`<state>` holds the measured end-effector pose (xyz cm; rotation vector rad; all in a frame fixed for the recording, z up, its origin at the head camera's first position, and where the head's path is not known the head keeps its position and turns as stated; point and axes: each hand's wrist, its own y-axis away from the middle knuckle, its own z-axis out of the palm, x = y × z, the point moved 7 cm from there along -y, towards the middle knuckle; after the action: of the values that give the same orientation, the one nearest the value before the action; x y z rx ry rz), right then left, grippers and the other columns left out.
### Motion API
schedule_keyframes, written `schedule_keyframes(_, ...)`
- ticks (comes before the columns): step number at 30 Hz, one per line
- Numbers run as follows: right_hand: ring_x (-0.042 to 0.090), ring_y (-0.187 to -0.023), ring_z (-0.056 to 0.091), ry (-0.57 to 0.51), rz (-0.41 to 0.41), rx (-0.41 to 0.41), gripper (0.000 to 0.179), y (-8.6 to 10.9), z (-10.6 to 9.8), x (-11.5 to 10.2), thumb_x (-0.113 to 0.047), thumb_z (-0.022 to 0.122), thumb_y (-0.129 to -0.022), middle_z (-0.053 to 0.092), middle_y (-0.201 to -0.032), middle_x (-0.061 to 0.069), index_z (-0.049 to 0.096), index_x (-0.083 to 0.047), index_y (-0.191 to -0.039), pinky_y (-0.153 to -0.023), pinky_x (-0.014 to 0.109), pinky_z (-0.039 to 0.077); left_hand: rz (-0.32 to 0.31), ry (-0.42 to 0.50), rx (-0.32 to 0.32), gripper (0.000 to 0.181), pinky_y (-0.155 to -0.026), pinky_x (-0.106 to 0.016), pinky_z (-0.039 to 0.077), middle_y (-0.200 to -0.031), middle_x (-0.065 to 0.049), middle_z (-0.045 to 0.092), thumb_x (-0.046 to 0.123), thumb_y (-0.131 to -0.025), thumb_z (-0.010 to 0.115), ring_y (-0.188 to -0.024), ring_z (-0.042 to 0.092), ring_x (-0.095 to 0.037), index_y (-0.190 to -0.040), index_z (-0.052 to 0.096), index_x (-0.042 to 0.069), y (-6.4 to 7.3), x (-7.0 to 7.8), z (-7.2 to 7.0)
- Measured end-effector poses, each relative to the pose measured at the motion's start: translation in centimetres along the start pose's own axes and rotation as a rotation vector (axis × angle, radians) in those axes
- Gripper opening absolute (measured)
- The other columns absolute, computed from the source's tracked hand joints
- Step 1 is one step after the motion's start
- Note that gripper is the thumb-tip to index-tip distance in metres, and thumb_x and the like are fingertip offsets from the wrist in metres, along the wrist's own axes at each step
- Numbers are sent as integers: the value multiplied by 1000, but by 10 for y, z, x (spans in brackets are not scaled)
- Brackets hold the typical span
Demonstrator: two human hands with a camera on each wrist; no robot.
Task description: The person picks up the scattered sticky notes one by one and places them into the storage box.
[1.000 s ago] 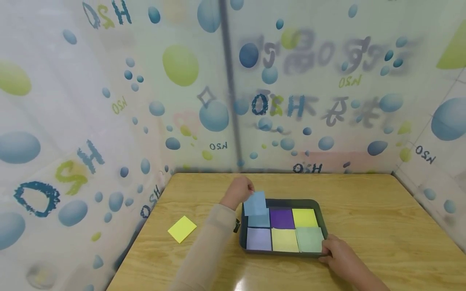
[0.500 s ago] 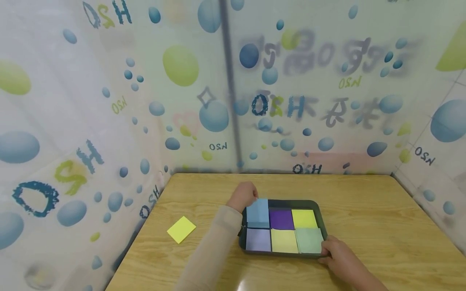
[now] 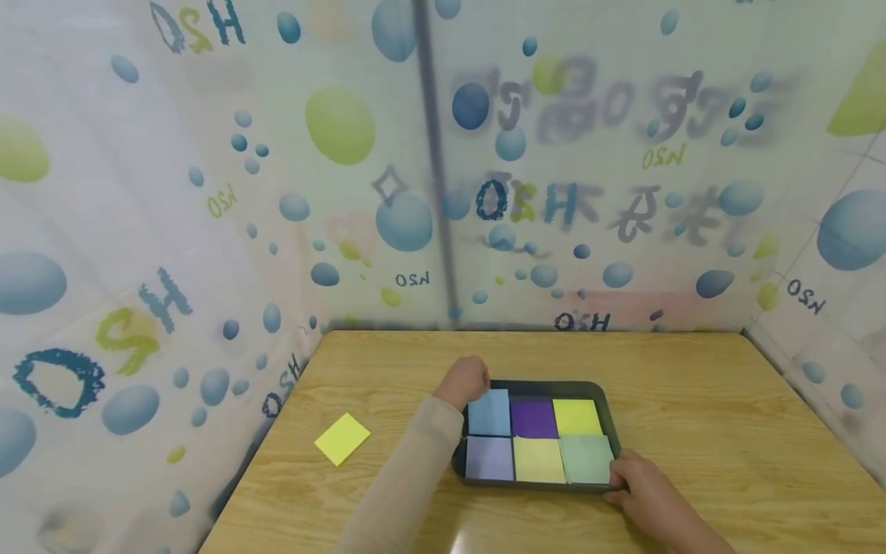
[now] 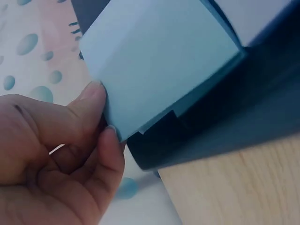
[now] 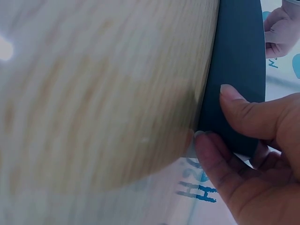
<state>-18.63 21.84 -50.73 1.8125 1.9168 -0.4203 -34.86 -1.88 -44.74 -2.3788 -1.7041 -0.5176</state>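
My left hand point(image 3: 465, 382) pinches the edge of a blue sticky note pad point(image 3: 488, 412) at the back left of a dark tray point(image 3: 554, 387). Up close in the left wrist view, thumb and fingertips hold one corner of the blue pad point(image 4: 154, 65), which lies over the tray's inside near its wall. At the front right corner my right hand point(image 3: 647, 490) grips the tray; the right wrist view shows the thumb on its dark side point(image 5: 238, 56). Beside the blue pad lie purple point(image 3: 533, 418) and bright yellow point(image 3: 577, 416) pads, with lilac point(image 3: 489, 459), pale yellow point(image 3: 539, 460) and green point(image 3: 585, 459) ones in front.
A loose yellow sticky note pad point(image 3: 342, 439) lies on the wooden table point(image 3: 706, 408), left of the tray and my left forearm. Patterned curtains point(image 3: 595, 192) hang behind the table and along its sides.
My left hand has lowered the blue pad towards the front, from above the tray's back rim into the back left place. The right hand has stayed at the tray's corner.
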Motion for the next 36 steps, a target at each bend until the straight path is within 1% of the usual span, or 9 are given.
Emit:
schedule_keyframes(6,15,-75,46,-3,9,-14,27,0,0,0,-3,81,-80,49,-78,0,58,-13,-69,-63,24,38,-18,20,-22,12,-75,-32,57,-93,-4,74,2,-93,67,-81,64,-14,-87,76,7,1,-2,4)
schedule_keyframes(12,15,-74,46,-5,15,-13,27,0,-1,0,-3,81,-80,48,-77,1,59,-13,-69,-63,24,38,-19,7,-46,16,-75,-33,57,-97,-5,74,-2,-93,63,-84,65,-17,-92,76,6,2,2,7)
schedule_keyframes(16,15,-74,46,3,13,-8,27,0,-1,0,-3,81,-79,48,-77,0,58,-13,-69,-62,24,38,-5,-28,-40,18,-83,-35,57,-99,-5,76,-4,-94,62,-92,69,-20,-92,77,6,1,5,9)
schedule_keyframes(19,15,-74,46,7,12,-8,27,0,-1,-1,-4,82,-79,48,-77,0,58,-13,-69,-63,24,38,-4,-47,-38,18,-85,-35,58,-100,-5,76,-4,-94,62,-94,70,-20,-93,78,6,1,5,11)
schedule_keyframes(23,15,-74,46,7,12,-6,28,0,-1,-2,-3,82,-79,48,-77,0,58,-13,-69,-63,24,38,0,-56,-31,15,-75,-31,58,-97,-6,76,-2,-93,64,-84,68,-17,-91,77,5,1,4,13)
schedule_keyframes(26,15,-75,46,5,11,-4,28,1,-1,-2,-3,82,-79,48,-77,0,58,-13,-68,-63,24,39,4,-58,-17,14,-69,-29,55,-91,-6,74,-2,-92,65,-75,61,-13,-86,75,5,2,3,14)
schedule_keyframes(29,15,-74,46,-2,9,-1,28,2,-2,-3,-2,82,-79,48,-77,0,58,-13,-68,-63,24,39,8,-55,-5,15,-65,-28,52,-87,-5,72,-3,-92,66,-69,54,-13,-83,74,5,3,4,14)
schedule_keyframes(31,15,-74,46,-6,7,2,29,2,-2,-3,-2,82,-78,48,-77,0,58,-13,-68,-63,23,38,11,-58,-3,14,-64,-27,51,-88,-5,73,-4,-92,66,-69,54,-13,-83,74,5,4,5,14)
schedule_keyframes(36,15,-74,46,-10,-1,10,29,3,-3,-2,-2,82,-78,48,-76,0,57,-13,-67,-62,23,38,25,-76,-8,10,-70,-28,55,-95,-7,75,-1,-92,67,-77,62,-14,-92,76,5,6,8,13)
